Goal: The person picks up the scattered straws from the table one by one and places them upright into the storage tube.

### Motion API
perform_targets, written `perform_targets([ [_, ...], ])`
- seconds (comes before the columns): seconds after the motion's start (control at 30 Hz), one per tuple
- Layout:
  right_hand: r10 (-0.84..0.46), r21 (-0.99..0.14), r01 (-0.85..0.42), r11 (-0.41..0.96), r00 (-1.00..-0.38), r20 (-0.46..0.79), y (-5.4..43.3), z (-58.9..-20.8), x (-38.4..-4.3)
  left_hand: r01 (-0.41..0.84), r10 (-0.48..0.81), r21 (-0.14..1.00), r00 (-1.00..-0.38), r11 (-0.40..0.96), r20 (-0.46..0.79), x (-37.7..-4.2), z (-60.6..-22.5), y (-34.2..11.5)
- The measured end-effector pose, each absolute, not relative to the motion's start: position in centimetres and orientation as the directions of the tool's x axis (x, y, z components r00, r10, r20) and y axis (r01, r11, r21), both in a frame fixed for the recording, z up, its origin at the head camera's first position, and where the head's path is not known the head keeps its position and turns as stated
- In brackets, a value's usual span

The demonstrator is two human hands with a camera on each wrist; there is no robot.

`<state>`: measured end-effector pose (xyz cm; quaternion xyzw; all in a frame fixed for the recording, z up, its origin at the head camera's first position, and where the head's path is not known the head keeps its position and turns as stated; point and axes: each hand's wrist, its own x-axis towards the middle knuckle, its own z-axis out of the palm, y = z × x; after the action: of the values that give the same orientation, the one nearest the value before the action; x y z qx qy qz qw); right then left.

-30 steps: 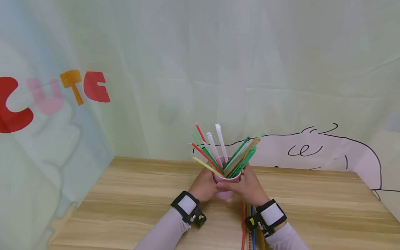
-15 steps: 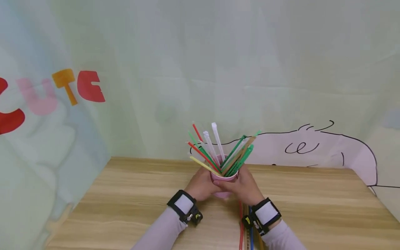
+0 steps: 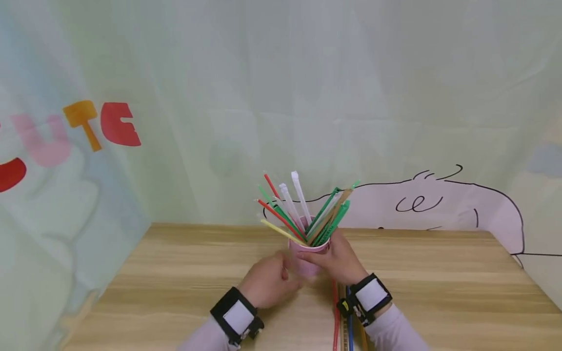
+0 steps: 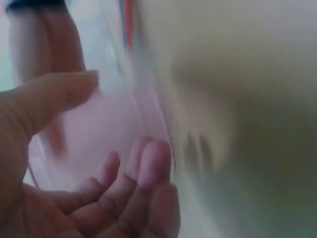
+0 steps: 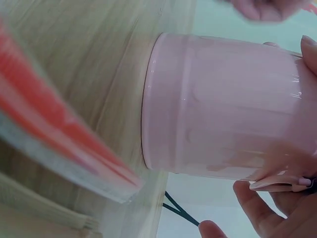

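Observation:
A glossy pink cup (image 3: 307,263) stands on the wooden table, filled with straws (image 3: 298,192) in white, red, green, yellow and brown that fan out above its rim. My right hand (image 3: 344,261) grips the cup from the right, thumb across its front near the rim. On the left, my left hand (image 3: 268,280) is apart from the cup, its fingers loosely bent and holding nothing. The left wrist view, blurred, has those fingers (image 4: 153,163) spread in front of the pink wall. In the right wrist view the cup's base (image 5: 158,104) is at the tabletop.
Several straws (image 3: 336,321), red, brown, blue and orange, lie side by side on the table (image 3: 184,287), partly under my right wrist. Behind the table's far edge hangs a pale printed curtain (image 3: 246,122) with coloured letters and a line drawing.
My left hand has let go of the cup and moved left and toward me. The right hand keeps its grip on the cup. The view has shifted slightly.

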<state>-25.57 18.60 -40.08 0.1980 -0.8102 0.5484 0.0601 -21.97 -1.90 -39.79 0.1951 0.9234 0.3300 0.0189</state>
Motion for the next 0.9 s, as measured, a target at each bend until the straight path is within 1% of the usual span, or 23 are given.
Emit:
perform_targets([
  [0.1, -0.252, -0.868, -0.373, 0.328, -0.920, 0.300, 18.6, -39.9, -25.4, 0.411, 0.487, 0.623, -0.872, 0.666, 0.056, -19.6, -39.7, -1.2],
  [0.27, -0.237, -0.868, -0.355, 0.348, -0.929, 0.285, 19.0, -39.7, -25.4, 0.465, 0.600, 0.613, -0.800, 0.639, -0.019, -17.2, -39.9, 1.6],
  [0.33, -0.237, -0.869, -0.354, 0.345, -0.929, 0.285, 19.0, -39.8, -25.4, 0.493, 0.633, 0.589, -0.773, 0.640, -0.040, -16.6, -40.2, 2.6],
  [0.43, -0.242, -0.868, -0.364, 0.338, -0.925, 0.294, 18.8, -39.9, -25.4, 0.555, 0.661, 0.513, -0.749, 0.654, -0.032, -16.1, -40.9, 3.8],
  [0.5, -0.247, -0.866, -0.370, 0.335, -0.922, 0.298, 18.7, -39.9, -25.4, 0.588, 0.663, 0.454, -0.749, 0.670, -0.009, -15.9, -41.5, 4.1],
  [0.63, -0.254, -0.868, -0.375, 0.326, -0.919, 0.302, 18.5, -40.0, -25.5, 0.592, 0.646, 0.415, -0.763, 0.691, 0.011, -15.6, -42.2, 4.2],
  [0.7, -0.257, -0.868, -0.377, 0.323, -0.918, 0.303, 18.5, -40.0, -25.5, 0.576, 0.624, 0.410, -0.781, 0.708, 0.019, -15.5, -42.2, 4.0],
  [0.8, -0.262, -0.865, -0.385, 0.322, -0.914, 0.309, 18.6, -39.9, -25.6, 0.533, 0.589, 0.416, -0.808, 0.737, -0.007, -15.4, -42.1, 3.7],
  [0.9, -0.264, -0.861, -0.391, 0.324, -0.912, 0.315, 18.6, -40.0, -25.6, 0.506, 0.575, 0.431, -0.818, 0.747, -0.037, -15.5, -41.7, 3.0],
])
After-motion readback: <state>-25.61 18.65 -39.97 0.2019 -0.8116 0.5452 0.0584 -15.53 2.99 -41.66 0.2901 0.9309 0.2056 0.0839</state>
